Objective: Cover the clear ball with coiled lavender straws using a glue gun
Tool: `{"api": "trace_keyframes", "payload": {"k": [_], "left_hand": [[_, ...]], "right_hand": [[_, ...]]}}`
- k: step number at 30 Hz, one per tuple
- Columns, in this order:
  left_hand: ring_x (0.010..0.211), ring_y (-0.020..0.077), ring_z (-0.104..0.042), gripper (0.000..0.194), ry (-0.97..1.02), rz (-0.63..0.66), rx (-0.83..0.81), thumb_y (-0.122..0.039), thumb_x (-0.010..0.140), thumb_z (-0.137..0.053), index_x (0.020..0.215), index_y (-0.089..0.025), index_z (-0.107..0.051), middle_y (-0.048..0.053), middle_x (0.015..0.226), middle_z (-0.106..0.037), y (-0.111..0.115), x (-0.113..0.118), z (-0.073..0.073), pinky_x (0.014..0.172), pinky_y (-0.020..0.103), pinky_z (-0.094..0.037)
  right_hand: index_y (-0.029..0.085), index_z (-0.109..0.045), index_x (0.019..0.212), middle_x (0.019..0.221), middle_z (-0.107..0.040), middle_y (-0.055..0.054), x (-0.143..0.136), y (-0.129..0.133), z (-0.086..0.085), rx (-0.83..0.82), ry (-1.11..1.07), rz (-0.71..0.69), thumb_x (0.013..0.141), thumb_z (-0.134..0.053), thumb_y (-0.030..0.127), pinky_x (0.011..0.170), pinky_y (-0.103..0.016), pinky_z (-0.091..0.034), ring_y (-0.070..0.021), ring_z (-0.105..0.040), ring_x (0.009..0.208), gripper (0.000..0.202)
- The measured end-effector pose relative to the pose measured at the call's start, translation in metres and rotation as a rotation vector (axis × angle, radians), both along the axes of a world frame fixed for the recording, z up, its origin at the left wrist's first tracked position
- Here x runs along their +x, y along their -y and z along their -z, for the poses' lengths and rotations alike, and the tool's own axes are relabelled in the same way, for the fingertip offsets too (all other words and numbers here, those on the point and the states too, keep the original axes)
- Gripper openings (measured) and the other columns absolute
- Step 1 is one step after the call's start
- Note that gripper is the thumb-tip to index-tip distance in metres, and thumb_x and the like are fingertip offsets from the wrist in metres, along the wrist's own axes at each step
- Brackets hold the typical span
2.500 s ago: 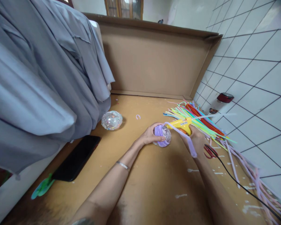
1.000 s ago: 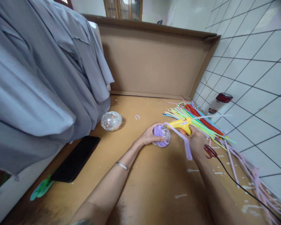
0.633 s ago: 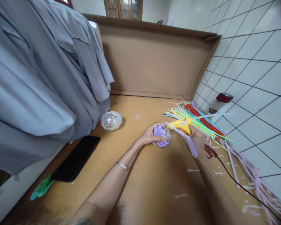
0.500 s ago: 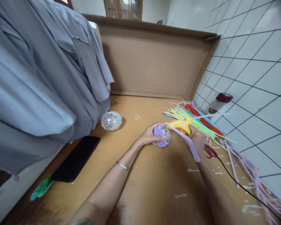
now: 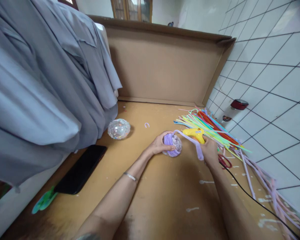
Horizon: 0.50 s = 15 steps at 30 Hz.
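My left hand (image 5: 160,144) is closed around a small round ball (image 5: 175,141) partly wound with purple pipe cleaner. A loose purple strip (image 5: 190,139) runs from the top of the ball toward my right hand. That right hand (image 5: 210,150) grips a yellow glue gun (image 5: 194,132), its nozzle pointing left at the ball but standing a little apart from it. A black cord (image 5: 242,186) trails from the right hand across the table.
A clear speckled ball (image 5: 119,129) and a small curled pink piece (image 5: 147,125) lie farther back. Colourful pipe cleaners (image 5: 215,128), red-handled scissors (image 5: 225,161) and a red-lidded jar (image 5: 236,110) are at right. A black phone (image 5: 81,169) lies left beside grey cloth (image 5: 52,76).
My right hand has drawn the glue gun back to the right, away from the ball. The loose purple strip's end has shifted left and up. My left hand stays put.
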<state>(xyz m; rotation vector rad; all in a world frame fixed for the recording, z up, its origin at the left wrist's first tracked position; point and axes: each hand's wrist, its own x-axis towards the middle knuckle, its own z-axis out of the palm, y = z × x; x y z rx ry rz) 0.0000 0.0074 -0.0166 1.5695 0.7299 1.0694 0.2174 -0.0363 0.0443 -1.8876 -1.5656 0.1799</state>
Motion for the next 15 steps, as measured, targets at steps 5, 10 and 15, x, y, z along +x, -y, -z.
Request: {"api": "trace_keyframes", "payload": {"k": [5,10,15], "left_hand": [[0.1,0.0234,-0.058,0.08,-0.007,-0.058,-0.015,-0.043,0.051,-0.083,0.12,-0.016,-0.054,0.007,0.109,-0.062,0.002,0.0,-0.002,0.091,0.034,-0.045],[0.103,0.0253,-0.058,0.078,0.008,-0.062,-0.037,-0.042,0.053,-0.082,0.12,-0.014,-0.053,0.009,0.112,-0.062,0.009,0.001,-0.008,0.093,0.036,-0.045],[0.105,0.0247,-0.057,0.078,-0.052,-0.092,0.023,-0.038,0.053,-0.082,0.121,-0.015,-0.052,0.009,0.116,-0.06,0.006,0.003,-0.004,0.094,0.036,-0.044]], "right_hand": [[0.012,-0.063,0.091,0.079,-0.066,-0.013,0.007,-0.009,0.014,-0.107,0.248,0.146,0.08,-0.047,0.05,0.057,-0.029,-0.033,-0.0246,-0.059,0.073,0.043],[0.006,-0.058,0.109,0.101,-0.065,-0.019,0.004,-0.014,0.034,-0.269,0.393,0.14,0.084,-0.05,0.043,0.067,-0.031,-0.04,-0.0275,-0.062,0.09,0.045],[0.001,-0.061,0.099,0.098,-0.063,-0.025,-0.002,-0.008,0.037,-0.171,0.626,0.133,0.085,-0.049,0.044,0.073,-0.041,-0.043,-0.0353,-0.059,0.092,0.047]]}}
